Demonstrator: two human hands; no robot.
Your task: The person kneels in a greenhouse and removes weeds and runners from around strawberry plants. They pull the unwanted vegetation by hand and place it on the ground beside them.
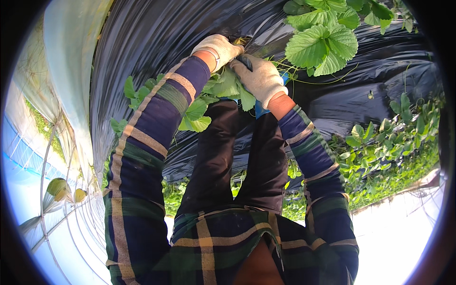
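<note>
Both hands wear pale knitted work gloves. My left hand (218,49) and my right hand (259,76) nearly meet over a strawberry plant (227,85) with broad green leaves, at a gap in the black plastic mulch film (149,35). Beside the left fingertips a yellowed bit of leaf (242,40) shows. The right thumb and fingers, with a dark patch on the glove, bend in at the plant's crown. What either hand pinches is hidden between the fingers. Leaves hang below the hands, in front of my dark trousers.
A large-leaved strawberry plant (320,42) stands at the upper right, with thin runners (320,81) trailing from it. Blue material (262,109) shows behind the right hand. More plants (377,146) line the right side. Translucent sheeting (69,64) and tunnel hoops (46,156) curve along the left.
</note>
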